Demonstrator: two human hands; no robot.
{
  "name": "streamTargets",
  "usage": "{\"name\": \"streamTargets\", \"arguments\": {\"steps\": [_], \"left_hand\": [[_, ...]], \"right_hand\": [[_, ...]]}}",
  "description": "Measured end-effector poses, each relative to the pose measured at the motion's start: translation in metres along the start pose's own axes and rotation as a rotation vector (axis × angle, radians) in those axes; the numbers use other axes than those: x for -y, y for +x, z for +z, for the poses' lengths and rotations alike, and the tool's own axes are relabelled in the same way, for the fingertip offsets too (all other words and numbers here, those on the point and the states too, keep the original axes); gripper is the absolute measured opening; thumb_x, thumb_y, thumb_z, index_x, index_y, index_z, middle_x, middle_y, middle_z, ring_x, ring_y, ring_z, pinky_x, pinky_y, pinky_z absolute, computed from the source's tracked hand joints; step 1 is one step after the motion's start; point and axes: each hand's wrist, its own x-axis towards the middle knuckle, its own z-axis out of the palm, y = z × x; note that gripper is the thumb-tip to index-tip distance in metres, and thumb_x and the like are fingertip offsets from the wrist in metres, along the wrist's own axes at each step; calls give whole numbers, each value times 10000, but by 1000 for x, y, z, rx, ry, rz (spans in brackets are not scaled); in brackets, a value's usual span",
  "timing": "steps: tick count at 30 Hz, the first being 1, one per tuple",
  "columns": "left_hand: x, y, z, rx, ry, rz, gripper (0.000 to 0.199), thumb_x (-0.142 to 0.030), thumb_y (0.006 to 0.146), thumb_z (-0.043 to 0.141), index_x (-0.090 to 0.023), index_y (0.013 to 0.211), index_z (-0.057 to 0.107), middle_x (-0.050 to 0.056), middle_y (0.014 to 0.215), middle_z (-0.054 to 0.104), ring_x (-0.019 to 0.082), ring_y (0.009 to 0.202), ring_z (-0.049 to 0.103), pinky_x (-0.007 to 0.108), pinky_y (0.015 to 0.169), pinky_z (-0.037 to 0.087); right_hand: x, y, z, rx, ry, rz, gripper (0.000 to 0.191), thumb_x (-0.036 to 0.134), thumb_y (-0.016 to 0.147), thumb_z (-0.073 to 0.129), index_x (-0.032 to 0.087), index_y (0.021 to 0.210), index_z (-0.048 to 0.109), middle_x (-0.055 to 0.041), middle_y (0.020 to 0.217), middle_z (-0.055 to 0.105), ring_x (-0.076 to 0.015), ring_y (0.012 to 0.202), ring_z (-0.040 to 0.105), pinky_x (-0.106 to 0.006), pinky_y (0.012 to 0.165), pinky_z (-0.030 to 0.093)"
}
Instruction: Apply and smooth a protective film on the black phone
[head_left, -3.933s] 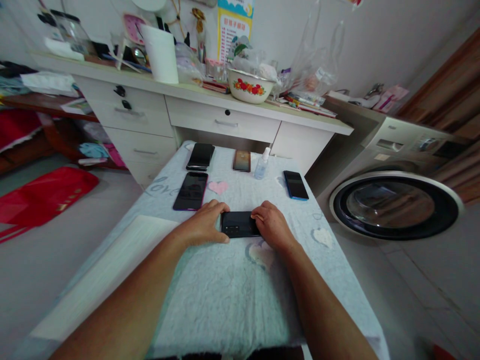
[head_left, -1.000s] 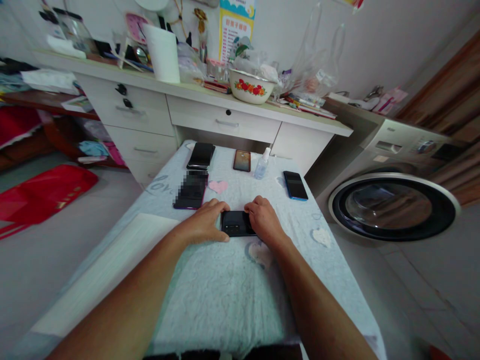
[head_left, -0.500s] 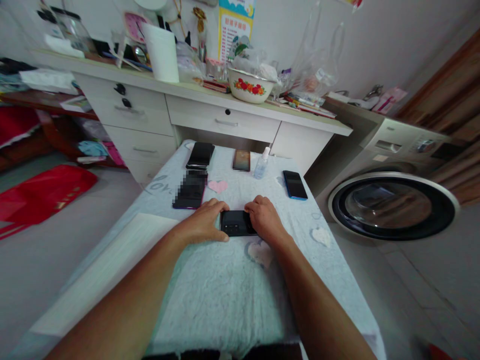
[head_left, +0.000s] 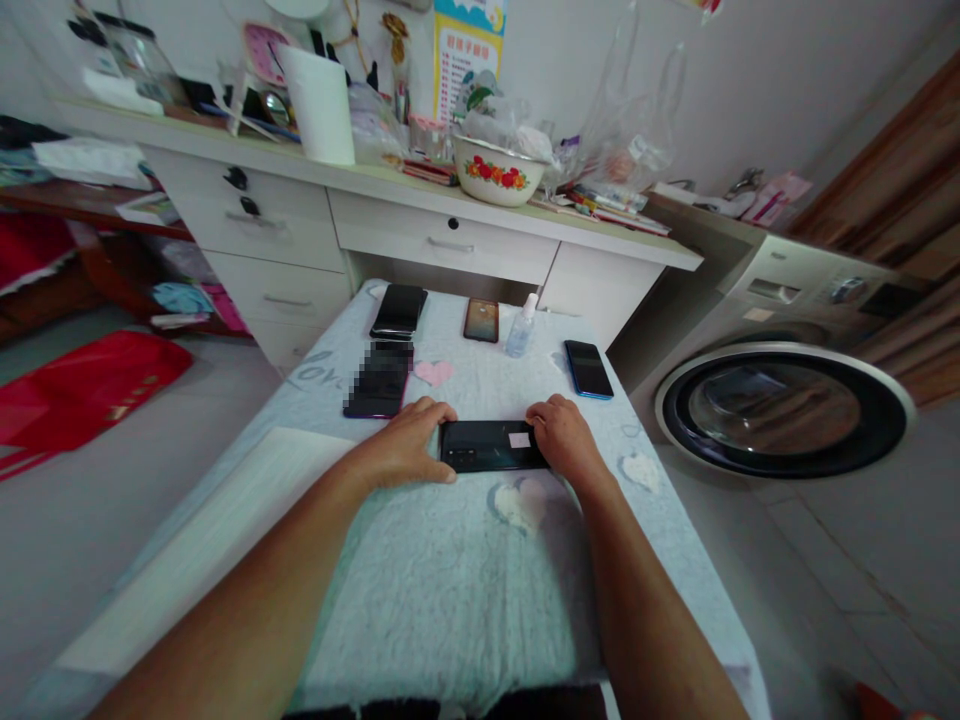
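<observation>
A black phone (head_left: 487,446) lies sideways on the cloth-covered table (head_left: 442,590), its camera side up, with a small white sticker near its right end. My left hand (head_left: 411,445) grips its left end, thumb at the near corner and fingers at the far one. Around the right end my right hand (head_left: 562,432) is closed, fingers curled at the far corner. Just beyond my left hand lies a dark phone with a pinkish edge (head_left: 381,380), partly pixelated.
Farther back are a black phone (head_left: 400,312), a brownish phone (head_left: 481,320) and a clear spray bottle (head_left: 521,327). A blue-edged phone (head_left: 589,369) lies at the right. Behind stands a white desk (head_left: 442,232); a washing machine (head_left: 772,270) is at the right.
My right hand has moved right along the phone to its right end, uncovering the white sticker. My left hand stays on the left end.
</observation>
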Motion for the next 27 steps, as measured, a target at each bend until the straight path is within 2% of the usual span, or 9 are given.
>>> {"name": "streamTargets", "arguments": {"steps": [7,14,21,27], "left_hand": [[6,1,2,-12,-2,15,604,-379,549,735,-243,1094,512,34,1090,497,243,1052,503,334,885,413],[0,0,1,-13,-9,3,575,-361,544,728,-237,1065,521,35,1067,500,244,1034,512,331,869,419],[4,1,2,-19,-13,11,594,-382,542,729,-244,1079,516,31,1082,500,241,1040,509,326,873,418],[1,0,0,-10,-7,5,599,-379,546,728,-236,1087,517,40,1085,501,246,1042,508,337,880,422]], "right_hand": [[-11,0,1,-8,-6,85,285,160,898,436,168,948,717,-110,930,619,-206,940,550,-273,843,364],[-13,-1,-1,-7,8,114,257,167,883,458,167,931,711,-101,944,646,-193,930,570,-260,823,370],[-18,-6,-8,13,103,127,177,175,831,537,175,868,711,-60,895,698,-163,835,601,-240,753,378],[-22,-13,-18,53,204,79,123,191,804,584,177,837,702,-43,813,704,-162,762,609,-243,688,387]]}}
